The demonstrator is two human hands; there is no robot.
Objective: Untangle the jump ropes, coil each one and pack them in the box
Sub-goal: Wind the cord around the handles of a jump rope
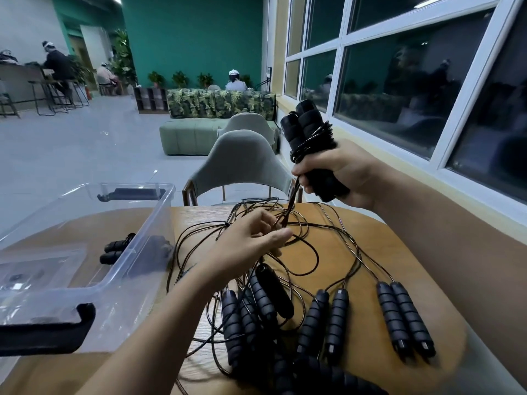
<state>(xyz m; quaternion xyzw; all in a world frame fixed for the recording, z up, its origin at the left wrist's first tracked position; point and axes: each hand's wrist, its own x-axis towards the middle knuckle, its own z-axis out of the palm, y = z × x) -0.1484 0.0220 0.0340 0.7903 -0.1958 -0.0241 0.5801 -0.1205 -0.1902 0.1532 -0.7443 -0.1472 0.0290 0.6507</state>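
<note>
The right hand (342,169) grips wrapped handles (306,126), hiding their middle, while the left hand (248,246) pinches the cord (289,212) below it, over tangled ropes (405,317), with the box (148,238) to its left.

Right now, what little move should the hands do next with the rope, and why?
Probably wind one more loop. The right hand holds the raised handles, already partly wrapped, and the loose cord runs down to the left hand, which pinches it above the tangle on the table.
</note>
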